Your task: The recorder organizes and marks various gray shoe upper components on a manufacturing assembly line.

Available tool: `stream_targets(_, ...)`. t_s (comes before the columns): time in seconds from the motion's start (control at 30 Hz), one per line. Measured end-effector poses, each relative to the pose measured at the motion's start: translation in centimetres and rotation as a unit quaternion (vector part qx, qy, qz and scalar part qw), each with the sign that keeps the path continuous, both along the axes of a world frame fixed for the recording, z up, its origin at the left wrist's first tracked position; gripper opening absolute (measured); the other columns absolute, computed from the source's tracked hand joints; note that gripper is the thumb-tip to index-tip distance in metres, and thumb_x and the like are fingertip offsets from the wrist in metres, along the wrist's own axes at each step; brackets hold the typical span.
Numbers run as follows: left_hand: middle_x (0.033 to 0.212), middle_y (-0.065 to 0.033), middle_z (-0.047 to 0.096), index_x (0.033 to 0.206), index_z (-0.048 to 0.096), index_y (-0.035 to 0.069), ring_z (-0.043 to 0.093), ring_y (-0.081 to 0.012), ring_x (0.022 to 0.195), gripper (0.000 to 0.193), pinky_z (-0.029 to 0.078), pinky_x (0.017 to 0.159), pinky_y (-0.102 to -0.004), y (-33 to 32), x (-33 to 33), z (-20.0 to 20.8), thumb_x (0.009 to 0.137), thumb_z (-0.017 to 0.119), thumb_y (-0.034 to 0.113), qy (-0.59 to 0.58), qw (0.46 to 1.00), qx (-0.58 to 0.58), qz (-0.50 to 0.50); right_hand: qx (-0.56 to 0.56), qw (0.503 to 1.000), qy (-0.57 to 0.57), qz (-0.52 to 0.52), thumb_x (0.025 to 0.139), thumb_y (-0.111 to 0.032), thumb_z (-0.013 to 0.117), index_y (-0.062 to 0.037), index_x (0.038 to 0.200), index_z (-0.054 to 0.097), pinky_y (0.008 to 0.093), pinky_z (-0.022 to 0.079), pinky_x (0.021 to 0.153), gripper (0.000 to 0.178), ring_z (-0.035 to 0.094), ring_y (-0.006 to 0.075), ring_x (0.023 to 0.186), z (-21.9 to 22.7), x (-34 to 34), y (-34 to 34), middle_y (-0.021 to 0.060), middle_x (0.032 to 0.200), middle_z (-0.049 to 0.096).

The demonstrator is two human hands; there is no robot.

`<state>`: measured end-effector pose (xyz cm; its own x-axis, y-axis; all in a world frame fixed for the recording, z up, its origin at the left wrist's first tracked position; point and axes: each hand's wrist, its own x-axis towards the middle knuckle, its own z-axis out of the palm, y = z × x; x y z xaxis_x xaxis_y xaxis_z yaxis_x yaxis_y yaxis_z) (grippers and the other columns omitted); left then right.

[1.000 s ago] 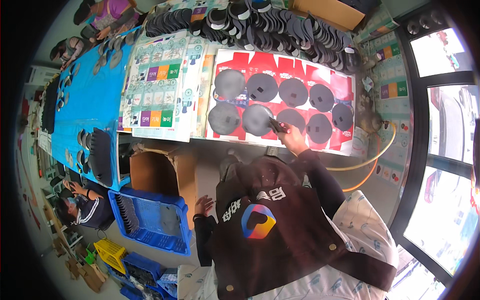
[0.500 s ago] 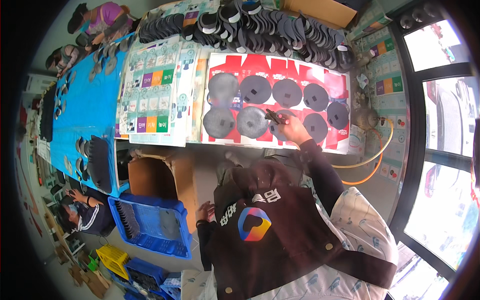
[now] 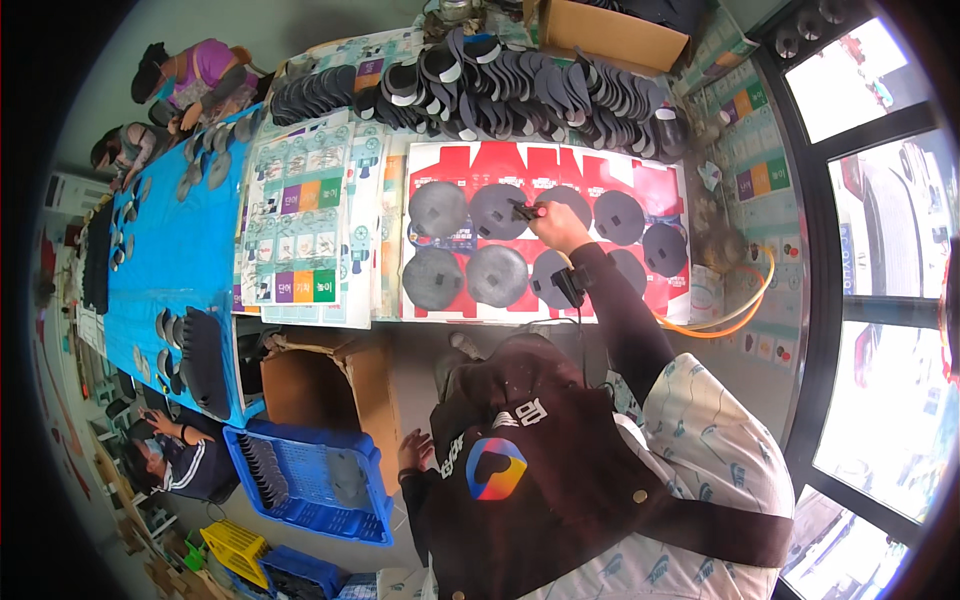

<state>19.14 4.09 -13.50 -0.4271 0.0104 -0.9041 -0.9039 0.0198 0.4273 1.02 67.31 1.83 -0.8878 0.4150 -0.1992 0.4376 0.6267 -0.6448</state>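
Observation:
My right hand point(image 3: 556, 226) grips a small dark tool point(image 3: 522, 211), its exact kind unclear, over a round dark grey disc point(image 3: 489, 222) in the far row. Several such discs lie in two rows on a red and white printed board point(image 3: 458, 158), many bearing a small dark square. The near-row discs at left, one point(image 3: 433, 278) and its neighbour point(image 3: 497, 276), look greyer and mottled. A black box point(image 3: 568, 288) with a cable sits at my right wrist, and my forearm partly covers discs there. My left hand point(image 3: 415, 449) hangs beside the apron, fingers apart, holding nothing.
Rows of dark curved pieces point(image 3: 520, 85) line the table's far side, below a cardboard box point(image 3: 610, 40). Orange and yellow hoses point(image 3: 745, 308) loop at right. A blue crate point(image 3: 320, 520) and an open carton point(image 3: 375, 390) stand left. Other people sit around the blue table point(image 3: 190, 250).
My right hand, with the tool, has moved from the near row to the far row, slightly left. The head view has shifted, so the table sits lower in the picture.

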Motion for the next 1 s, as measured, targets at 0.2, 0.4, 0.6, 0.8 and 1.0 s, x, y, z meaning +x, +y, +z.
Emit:
stream_targets(0.2, 0.107, -0.0155, 0.070, 0.130, 0.060, 0.005, 0.069, -0.0256, 0.088, 0.036, 0.058, 0.073, -0.0354, 0.6, 1.6, -0.8, 0.102, 0.053, 0.026, 0.012, 0.997, -0.039, -0.068, -0.018, 0.998, -0.002, 0.052, 0.081, -0.022, 0.062, -0.0017, 0.091, 0.072, 0.0502, 0.052, 0.075, 0.025, 0.068, 0.0433, 0.081, -0.2, -1.1, 1.0, 0.0255, 0.083, 0.069)
stream_targets(0.4, 0.105, -0.0143, 0.069, 0.131, 0.060, 0.005, 0.067, -0.0240, 0.089, 0.037, 0.058, 0.073, -0.0352, 0.1, 1.3, -1.8, 0.102, 0.053, 0.028, 0.040, 0.992, -0.037, -0.113, 0.002, 0.999, -0.018, 0.033, 0.079, -0.025, 0.062, -0.0040, 0.096, 0.073, 0.0513, 0.052, 0.076, 0.029, 0.068, 0.0437, 0.084, 1.2, -1.5, 0.7, 0.0274, 0.084, 0.068)
stream_targets(0.6, 0.105, -0.0144, 0.069, 0.132, 0.058, 0.005, 0.066, -0.0254, 0.089, 0.037, 0.057, 0.075, -0.0355, -1.0, 2.1, -3.0, 0.102, 0.054, 0.027, 0.084, 0.995, 0.005, -0.050, 0.032, 0.997, 0.015, -0.066, 0.084, -0.022, 0.057, -0.0027, 0.095, 0.071, 0.0539, 0.051, 0.078, 0.026, 0.066, 0.0471, 0.090, 2.3, -1.5, 0.5, 0.0290, 0.089, 0.068)
stream_targets(0.8, 0.108, -0.0141, 0.070, 0.133, 0.058, 0.006, 0.066, -0.0241, 0.090, 0.037, 0.056, 0.077, -0.0356, -1.0, 1.0, -3.0, 0.101, 0.056, 0.025, 0.077, 0.993, 0.012, -0.091, -0.007, 0.999, 0.011, -0.039, 0.084, -0.022, 0.062, 0.0019, 0.087, 0.067, 0.0519, 0.052, 0.077, 0.025, 0.066, 0.0471, 0.087, -1.6, 1.0, 1.0, 0.0265, 0.088, 0.069)
stream_targets(1.0, 0.110, -0.0136, 0.071, 0.133, 0.059, 0.006, 0.065, -0.0228, 0.090, 0.037, 0.056, 0.076, -0.0357, -1.2, 1.4, -2.8, 0.103, 0.053, 0.025, 0.067, 0.994, -0.008, -0.091, -0.035, 0.987, 0.047, -0.147, 0.086, -0.020, 0.056, 0.0017, 0.099, 0.069, 0.0547, 0.051, 0.087, 0.029, 0.064, 0.0511, 0.098, 1.0, 1.1, -0.2, 0.0319, 0.093, 0.068)
